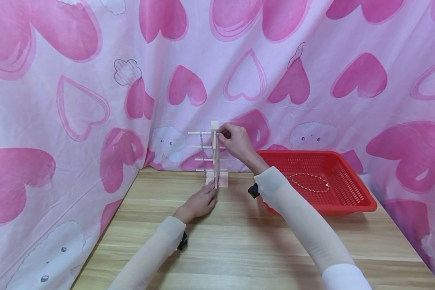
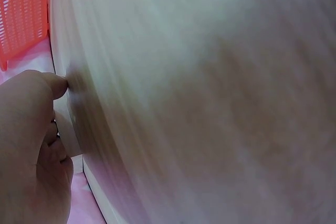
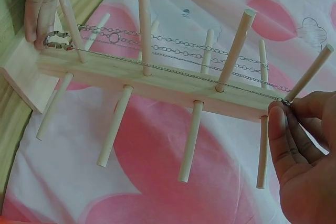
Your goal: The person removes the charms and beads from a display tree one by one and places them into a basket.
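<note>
A pale wooden peg stand (image 1: 216, 153) with rows of round pegs stands upright at the back of the table. My right hand (image 1: 236, 141) is at its top, thumb and fingertips pinching the end of a thin chain necklace (image 3: 178, 70) beside a top peg. That chain runs down the post to a larger-linked, curved pendant part (image 3: 58, 40) near the base. Low down, my left hand (image 1: 199, 201) holds the stand's base (image 2: 65, 124) between thumb and fingers. Other silver chains (image 3: 184, 52) hang along the pegs on the far side.
To the right stands a red plastic basket (image 1: 348, 207) with slotted walls, holding a beaded necklace (image 1: 309, 191). A pink heart-patterned cloth (image 1: 188, 52) hangs close behind the stand and along both sides of the wood-grain table (image 1: 224, 249).
</note>
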`<state>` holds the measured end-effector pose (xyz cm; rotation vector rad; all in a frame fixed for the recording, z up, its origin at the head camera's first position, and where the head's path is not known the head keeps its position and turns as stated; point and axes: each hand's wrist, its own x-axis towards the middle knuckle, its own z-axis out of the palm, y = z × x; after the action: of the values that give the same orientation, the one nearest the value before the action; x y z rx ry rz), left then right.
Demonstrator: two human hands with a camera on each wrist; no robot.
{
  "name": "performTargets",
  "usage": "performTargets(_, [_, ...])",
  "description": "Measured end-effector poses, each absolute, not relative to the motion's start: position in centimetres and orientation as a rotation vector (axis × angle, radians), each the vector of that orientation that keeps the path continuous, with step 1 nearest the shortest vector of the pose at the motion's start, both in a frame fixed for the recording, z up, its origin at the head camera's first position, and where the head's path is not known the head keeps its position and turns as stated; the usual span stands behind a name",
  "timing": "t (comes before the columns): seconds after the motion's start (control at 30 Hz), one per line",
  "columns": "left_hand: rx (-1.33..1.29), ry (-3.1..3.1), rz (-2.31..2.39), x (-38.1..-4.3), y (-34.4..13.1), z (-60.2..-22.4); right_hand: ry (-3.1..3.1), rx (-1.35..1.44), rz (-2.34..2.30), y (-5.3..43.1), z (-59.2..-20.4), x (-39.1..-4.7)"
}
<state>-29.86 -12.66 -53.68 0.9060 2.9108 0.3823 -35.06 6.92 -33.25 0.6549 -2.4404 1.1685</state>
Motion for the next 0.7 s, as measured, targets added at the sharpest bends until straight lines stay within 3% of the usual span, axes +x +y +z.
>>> performTargets(0.7, [0.900,2.915,0.363,-29.87,-12.37,-53.60,-2.332,0.783,1.151,7.47,-33.28,-34.52])
